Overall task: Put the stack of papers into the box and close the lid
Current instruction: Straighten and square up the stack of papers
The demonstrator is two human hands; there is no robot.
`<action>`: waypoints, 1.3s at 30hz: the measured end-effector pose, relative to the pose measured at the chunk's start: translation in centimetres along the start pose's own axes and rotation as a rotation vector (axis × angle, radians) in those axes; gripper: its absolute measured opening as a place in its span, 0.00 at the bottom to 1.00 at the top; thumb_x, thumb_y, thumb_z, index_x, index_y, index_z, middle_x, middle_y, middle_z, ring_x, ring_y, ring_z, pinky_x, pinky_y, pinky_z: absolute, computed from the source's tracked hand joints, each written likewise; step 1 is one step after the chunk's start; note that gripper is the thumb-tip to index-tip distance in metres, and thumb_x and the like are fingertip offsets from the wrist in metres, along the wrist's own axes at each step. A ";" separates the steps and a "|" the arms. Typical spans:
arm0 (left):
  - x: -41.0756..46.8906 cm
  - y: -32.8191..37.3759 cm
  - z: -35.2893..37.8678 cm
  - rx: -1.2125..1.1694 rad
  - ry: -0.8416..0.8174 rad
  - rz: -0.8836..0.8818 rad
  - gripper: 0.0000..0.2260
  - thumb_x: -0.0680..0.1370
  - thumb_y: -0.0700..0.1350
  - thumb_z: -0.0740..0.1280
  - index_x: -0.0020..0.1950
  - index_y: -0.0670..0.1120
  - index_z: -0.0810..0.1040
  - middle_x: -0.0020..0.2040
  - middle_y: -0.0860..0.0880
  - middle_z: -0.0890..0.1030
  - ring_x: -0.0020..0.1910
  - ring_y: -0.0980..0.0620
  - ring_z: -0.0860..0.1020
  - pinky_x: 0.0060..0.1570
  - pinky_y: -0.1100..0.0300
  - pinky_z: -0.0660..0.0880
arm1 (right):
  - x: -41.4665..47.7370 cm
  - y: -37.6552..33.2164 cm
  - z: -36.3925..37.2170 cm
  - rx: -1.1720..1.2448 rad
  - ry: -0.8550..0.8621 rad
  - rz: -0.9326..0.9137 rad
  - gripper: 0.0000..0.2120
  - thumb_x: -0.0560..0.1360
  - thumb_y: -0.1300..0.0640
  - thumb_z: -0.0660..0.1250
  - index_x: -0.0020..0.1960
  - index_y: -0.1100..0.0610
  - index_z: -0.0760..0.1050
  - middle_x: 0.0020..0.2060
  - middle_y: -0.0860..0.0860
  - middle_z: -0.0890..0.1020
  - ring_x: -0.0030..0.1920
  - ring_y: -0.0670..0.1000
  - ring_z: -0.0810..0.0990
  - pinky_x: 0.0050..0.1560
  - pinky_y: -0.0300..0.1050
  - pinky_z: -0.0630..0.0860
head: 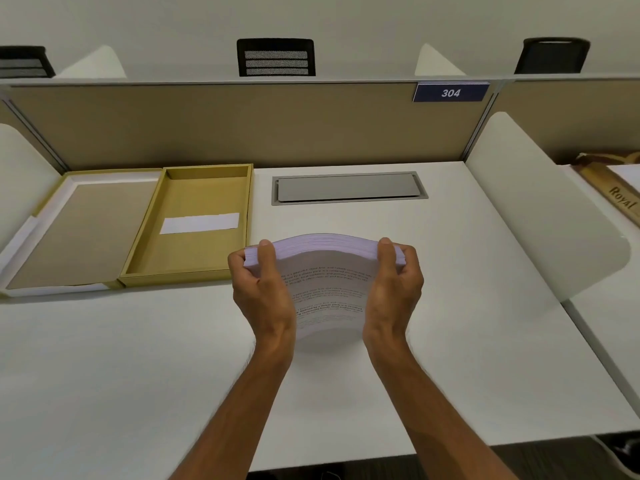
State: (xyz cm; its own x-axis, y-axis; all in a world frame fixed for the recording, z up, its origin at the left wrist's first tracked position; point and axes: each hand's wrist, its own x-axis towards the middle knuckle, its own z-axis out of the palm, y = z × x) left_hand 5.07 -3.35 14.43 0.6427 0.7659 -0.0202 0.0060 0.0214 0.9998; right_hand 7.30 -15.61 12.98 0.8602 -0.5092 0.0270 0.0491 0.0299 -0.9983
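Note:
A thick stack of white printed papers (325, 289) stands on its lower edge at the middle of the white desk, its top bowed upward. My left hand (259, 289) grips its left side and my right hand (394, 285) grips its right side, thumbs on the printed face. To the left lies the open mustard-yellow box (194, 261), holding only a white slip (200, 223). Its lid (79, 233) lies flat further left, inner side up, joined along the box's left wall.
A beige partition (242, 126) with a blue "304" sign (450, 92) closes the desk's far side. A grey cable hatch (348, 188) is set into the desk behind the papers. White side dividers (540, 202) flank the desk. Black chair backs (276, 57) show beyond.

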 end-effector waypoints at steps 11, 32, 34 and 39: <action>0.6 -0.4 0.1 0.029 -0.002 -0.002 0.10 0.81 0.57 0.59 0.43 0.55 0.70 0.41 0.49 0.78 0.39 0.54 0.76 0.27 0.71 0.71 | 0.2 -0.1 -0.1 -0.032 -0.009 0.040 0.13 0.79 0.42 0.61 0.43 0.50 0.73 0.33 0.44 0.76 0.29 0.33 0.76 0.26 0.27 0.70; 0.6 -5.7 -4.8 0.039 -0.435 0.101 0.15 0.78 0.57 0.67 0.63 0.59 0.71 0.55 0.59 0.81 0.57 0.58 0.79 0.51 0.62 0.79 | 1.1 4.2 -6.1 -0.030 -0.508 -0.112 0.22 0.71 0.59 0.74 0.62 0.47 0.75 0.54 0.46 0.83 0.58 0.50 0.81 0.55 0.46 0.79; 0.8 -7.1 -5.9 0.125 -0.439 0.117 0.10 0.78 0.51 0.66 0.59 0.59 0.72 0.53 0.60 0.81 0.56 0.60 0.79 0.52 0.62 0.80 | 2.0 5.6 -7.2 -0.097 -0.552 -0.109 0.22 0.74 0.64 0.73 0.61 0.44 0.77 0.57 0.45 0.84 0.61 0.50 0.81 0.62 0.54 0.77; 2.0 -9.1 -7.5 0.230 -0.430 0.156 0.13 0.79 0.37 0.68 0.56 0.54 0.77 0.52 0.62 0.84 0.53 0.62 0.81 0.50 0.71 0.76 | 3.5 7.1 -8.3 -0.246 -0.609 -0.143 0.20 0.76 0.62 0.72 0.59 0.38 0.78 0.56 0.41 0.85 0.60 0.47 0.82 0.63 0.53 0.78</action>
State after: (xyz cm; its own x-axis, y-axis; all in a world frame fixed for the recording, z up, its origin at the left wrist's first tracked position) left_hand 0.56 2.81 5.21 0.9063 0.4138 0.0861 0.0227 -0.2512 0.9677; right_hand 6.43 -24.26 5.55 0.9902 0.0843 0.1111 0.1282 -0.2357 -0.9633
